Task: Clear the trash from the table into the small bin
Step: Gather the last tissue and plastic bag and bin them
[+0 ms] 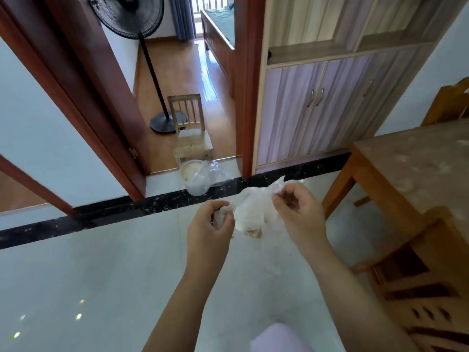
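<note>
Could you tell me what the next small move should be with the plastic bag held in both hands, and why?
Probably carry it forward to the small bin by the doorway. The left hand and right hand both grip the plastic bag, which hangs above the floor, well short of the bin.

Single head-worn wide-angle view, looking forward and down across the floor [76,288] toward a doorway [187,102]; forearms close below.

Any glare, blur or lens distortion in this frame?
Head view: strong wide-angle bending of the red-brown door frames; window glare streaks the wooden bedroom floor; ceiling-light spots on the pale tiled floor; the crumpled translucent plastic bag looks slightly soft.
</note>
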Available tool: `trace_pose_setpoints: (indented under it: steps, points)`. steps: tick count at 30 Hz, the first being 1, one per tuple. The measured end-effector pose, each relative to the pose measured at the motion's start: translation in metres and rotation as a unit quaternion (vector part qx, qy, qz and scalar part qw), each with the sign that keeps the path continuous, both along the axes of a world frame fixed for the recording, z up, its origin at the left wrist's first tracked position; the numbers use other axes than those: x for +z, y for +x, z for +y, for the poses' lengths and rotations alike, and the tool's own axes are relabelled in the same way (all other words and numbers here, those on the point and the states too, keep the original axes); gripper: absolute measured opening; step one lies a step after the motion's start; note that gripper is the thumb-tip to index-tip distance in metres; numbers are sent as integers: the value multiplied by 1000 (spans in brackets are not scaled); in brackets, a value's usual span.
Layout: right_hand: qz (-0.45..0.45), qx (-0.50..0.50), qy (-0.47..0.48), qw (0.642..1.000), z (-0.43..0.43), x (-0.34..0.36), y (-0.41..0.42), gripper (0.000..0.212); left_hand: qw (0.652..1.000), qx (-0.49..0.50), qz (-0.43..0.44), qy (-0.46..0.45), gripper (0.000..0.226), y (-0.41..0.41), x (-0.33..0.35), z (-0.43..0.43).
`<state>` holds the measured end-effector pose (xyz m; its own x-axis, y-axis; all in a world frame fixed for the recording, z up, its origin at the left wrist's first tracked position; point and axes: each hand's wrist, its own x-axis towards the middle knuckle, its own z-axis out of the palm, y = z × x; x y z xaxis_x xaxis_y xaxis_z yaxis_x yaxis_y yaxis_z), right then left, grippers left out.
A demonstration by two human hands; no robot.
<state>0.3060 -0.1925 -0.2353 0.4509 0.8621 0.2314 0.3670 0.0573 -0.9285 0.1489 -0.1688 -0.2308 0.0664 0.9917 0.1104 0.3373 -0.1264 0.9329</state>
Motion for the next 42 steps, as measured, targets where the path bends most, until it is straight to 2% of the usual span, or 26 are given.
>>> trace_pose_setpoints:
  steps: [6, 11, 16, 21, 27, 31, 34, 42]
  points:
    - [25, -63, -9, 998, 93, -12, 62, 13, 998, -57, 2, -2, 25, 62, -9, 107]
    - [75, -122, 13, 990, 172, -9, 142, 27, 993, -112, 32, 23, 29, 147, 6, 204]
    - [64, -186, 29, 980, 236, 1, 213, 29, 983, -171, 37, 55, 17, 231, 23, 286]
    - [78, -245, 20, 966, 289, 0, 264, 24, 975, -220, 19, 24, 29, 290, 13, 346]
    - [71, -314, 2, 947, 366, 4, 315, 15, 963, -270, -8, -2, 20, 355, -4, 447]
    - [56, -355, 5, 933, 418, 16, 350, 7, 944, -329, -16, -4, 12, 404, 3, 522]
    - [48, -391, 12, 919, 448, 22, 381, 7, 929, -368, -27, 5, 25, 446, 9, 562]
    - [45, -484, 21, 874, 466, 9, 478, 8, 881, -471, -25, -23, 24, 569, -3, 590]
